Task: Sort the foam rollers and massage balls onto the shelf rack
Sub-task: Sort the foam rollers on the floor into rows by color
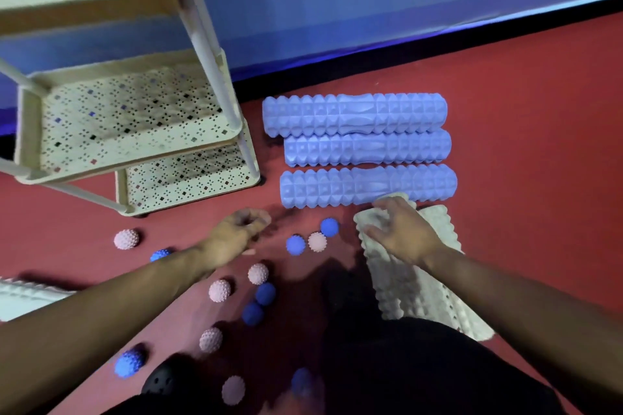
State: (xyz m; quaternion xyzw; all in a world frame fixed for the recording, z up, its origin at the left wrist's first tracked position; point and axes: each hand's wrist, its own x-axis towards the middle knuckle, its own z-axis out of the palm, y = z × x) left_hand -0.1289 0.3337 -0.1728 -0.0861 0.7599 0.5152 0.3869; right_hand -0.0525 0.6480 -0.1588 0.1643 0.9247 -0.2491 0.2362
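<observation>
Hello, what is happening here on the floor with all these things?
A person is sorting exercise gear on a red floor. The right hand rests on the end of a white foam roller; the left hand hovers, loosely curled and holding nothing. Three blue foam rollers lie side by side, and pink and blue massage balls are scattered about. The shelf rack shows nothing on its visible shelves.

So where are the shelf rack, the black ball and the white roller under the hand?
shelf rack (32, 131): head view, left rim of the middle tray.
black ball (158, 381): head view, its top.
white foam roller (397, 290): head view, its knobbly middle.
</observation>
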